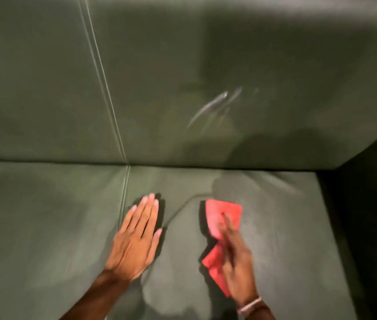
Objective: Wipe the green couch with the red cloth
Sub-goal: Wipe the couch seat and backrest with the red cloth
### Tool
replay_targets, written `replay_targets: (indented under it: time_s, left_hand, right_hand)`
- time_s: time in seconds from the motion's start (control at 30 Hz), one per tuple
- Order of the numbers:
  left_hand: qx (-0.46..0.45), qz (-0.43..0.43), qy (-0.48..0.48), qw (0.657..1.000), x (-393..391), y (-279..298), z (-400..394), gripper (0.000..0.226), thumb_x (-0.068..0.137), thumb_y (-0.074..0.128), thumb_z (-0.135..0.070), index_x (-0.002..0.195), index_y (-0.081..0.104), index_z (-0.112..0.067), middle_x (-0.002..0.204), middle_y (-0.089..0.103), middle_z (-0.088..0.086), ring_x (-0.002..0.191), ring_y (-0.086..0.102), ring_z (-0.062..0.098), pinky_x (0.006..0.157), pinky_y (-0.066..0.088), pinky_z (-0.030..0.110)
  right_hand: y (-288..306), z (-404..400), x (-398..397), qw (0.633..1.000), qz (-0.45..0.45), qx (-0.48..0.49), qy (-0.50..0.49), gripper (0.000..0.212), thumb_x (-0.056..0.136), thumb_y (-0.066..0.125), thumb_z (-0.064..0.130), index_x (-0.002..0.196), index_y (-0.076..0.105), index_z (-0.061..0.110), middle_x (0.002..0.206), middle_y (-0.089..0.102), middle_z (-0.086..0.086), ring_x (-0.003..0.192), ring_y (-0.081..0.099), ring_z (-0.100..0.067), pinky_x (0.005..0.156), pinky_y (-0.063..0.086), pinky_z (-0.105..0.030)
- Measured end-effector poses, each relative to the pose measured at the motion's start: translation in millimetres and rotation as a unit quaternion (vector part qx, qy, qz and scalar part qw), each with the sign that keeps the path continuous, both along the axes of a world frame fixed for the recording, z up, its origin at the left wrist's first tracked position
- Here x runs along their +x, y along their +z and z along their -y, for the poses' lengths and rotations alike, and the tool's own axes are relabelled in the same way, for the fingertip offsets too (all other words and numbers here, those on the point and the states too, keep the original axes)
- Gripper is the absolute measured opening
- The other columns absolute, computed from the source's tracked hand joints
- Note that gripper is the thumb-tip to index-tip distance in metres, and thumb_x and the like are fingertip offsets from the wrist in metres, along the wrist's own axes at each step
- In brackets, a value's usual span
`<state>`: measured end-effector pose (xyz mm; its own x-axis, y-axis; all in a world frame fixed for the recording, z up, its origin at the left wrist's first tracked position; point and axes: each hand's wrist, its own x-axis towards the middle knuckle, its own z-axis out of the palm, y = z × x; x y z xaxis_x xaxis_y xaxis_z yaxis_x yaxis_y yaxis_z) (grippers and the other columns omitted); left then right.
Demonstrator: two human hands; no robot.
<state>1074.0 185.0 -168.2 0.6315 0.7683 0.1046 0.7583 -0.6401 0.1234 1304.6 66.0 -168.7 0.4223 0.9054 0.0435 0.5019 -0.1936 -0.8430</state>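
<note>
Across the whole frame, the green couch is seen from above: a smooth, leather-like upholstery with a dull sheen, divided into flat rectangular panels. A double-stitched seam runs diagonally down the backrest in the upper left of the frame and is carried on down the seat cushion as a narrower groove. Pale streaks are visible on the backrest at centre right; whether they are scuffs or reflections cannot be told. Shallow creases are spread over the seat surface near the lower centre. A squared armrest is set at the right edge of the frame.

The red cloth is located on the seat cushion at lower centre right. It is a thin, soft fabric, folded into a roughly rectangular pad with one crumpled corner protruding at its lower left.

The left hand is laid flat, palm down, on the seat cushion just right of the seat groove, with the fingers extended and held together and the thumb spread to the right; nothing is held in it. The right hand is pressed on the red cloth, with the fingers stretched forward over the fabric. This hand is blurred, so it cannot be told whether the cloth is pinched or merely pressed flat. A light band is worn on the right wrist. Both hands are kept apart, with bare cushion between them.
</note>
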Motion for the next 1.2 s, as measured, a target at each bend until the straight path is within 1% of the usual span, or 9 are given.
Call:
replay_targets:
  time_s: [0.13,0.2,0.37,0.57,0.67,0.73,0.97,1.07,1.2]
  left_hand:
    - [0.157,0.093,0.053,0.982,46,83,-113,0.061,0.109,0.025,-0.029,0.161,0.013,0.001,0.168,0.011,0.022,0.158,0.017,0.035,0.128,0.022,0.052]
    - [0.235,0.114,0.070,0.963,56,122,-170,0.064,0.109,0.030,-0.030,0.161,0.004,-0.003,0.167,0.009,0.024,0.159,0.011,0.035,0.129,0.012,0.052]
    - [0.415,0.109,0.066,0.901,64,128,-246,0.067,0.105,0.029,-0.034,0.161,0.010,-0.002,0.157,0.032,0.031,0.159,-0.011,0.025,0.129,-0.005,0.048]
    - [0.435,0.111,0.050,0.892,60,118,-251,0.067,0.105,0.023,-0.035,0.161,0.011,-0.001,0.150,0.041,0.036,0.159,-0.010,0.025,0.129,-0.005,0.047]
    - [0.450,0.110,0.060,0.884,65,117,-250,0.068,0.103,0.023,-0.035,0.161,0.009,-0.001,0.153,0.031,0.032,0.159,-0.009,0.026,0.129,-0.004,0.047]
    - [0.450,0.110,0.055,0.884,64,116,-252,0.068,0.103,0.021,-0.035,0.161,0.008,-0.001,0.153,0.026,0.031,0.159,-0.009,0.026,0.129,-0.005,0.047]
    - [0.426,0.102,0.020,0.899,55,124,-250,0.069,0.104,0.024,-0.037,0.161,0.005,-0.002,0.155,0.018,0.032,0.159,-0.012,0.027,0.129,-0.008,0.045]
    - [0.397,0.110,0.024,0.911,54,131,-249,0.071,0.104,0.029,-0.037,0.162,0.001,-0.006,0.160,0.006,0.024,0.159,-0.013,0.024,0.129,-0.008,0.044]
    - [0.319,0.144,-0.053,0.935,29,141,-232,0.064,0.104,0.042,-0.028,0.160,0.021,-0.006,0.167,0.009,0.012,0.157,0.014,0.026,0.131,0.005,0.042]
  right_hand:
    - [86,-92,42,0.913,-0.121,0.149,-0.359,0.045,0.108,0.040,0.005,0.153,0.038,0.012,0.165,0.032,-0.005,0.149,0.036,-0.017,0.126,0.028,-0.033]
    - [125,-150,65,0.878,-0.031,0.243,-0.410,0.051,0.107,0.041,0.009,0.156,0.027,0.002,0.164,0.028,-0.009,0.149,0.033,-0.011,0.123,0.026,-0.020]
    - [121,-275,5,0.900,0.246,0.239,-0.268,0.061,0.102,0.041,0.030,0.154,0.027,0.002,0.163,0.021,-0.029,0.157,0.010,-0.032,0.129,0.006,-0.040]
    - [42,-213,51,0.799,0.571,0.181,0.055,0.073,0.089,0.064,0.035,0.153,0.031,0.025,0.163,0.017,-0.003,0.147,0.021,-0.015,0.126,0.009,-0.033]
    - [90,-224,103,0.833,0.509,0.184,-0.113,0.072,0.099,0.040,0.037,0.160,0.011,0.011,0.163,0.014,-0.031,0.157,0.007,-0.032,0.127,0.007,-0.047]
    - [119,-259,82,0.846,0.423,0.221,-0.237,0.070,0.097,0.039,0.038,0.154,0.021,0.001,0.152,0.029,-0.042,0.152,0.015,-0.046,0.125,0.013,-0.053]
    - [46,-233,30,0.791,0.574,0.203,0.051,0.065,0.095,0.053,0.039,0.154,0.028,0.030,0.170,0.008,0.000,0.148,0.021,-0.015,0.129,0.001,-0.033]
    - [63,-220,78,0.775,0.598,0.198,0.047,0.073,0.097,0.046,0.036,0.161,0.013,0.024,0.172,-0.006,0.001,0.158,0.000,-0.015,0.129,-0.004,-0.036]
    - [123,-264,56,0.818,0.529,0.222,-0.056,0.066,0.104,0.037,0.037,0.161,0.010,0.016,0.169,0.004,-0.019,0.158,-0.007,-0.022,0.129,-0.007,-0.040]
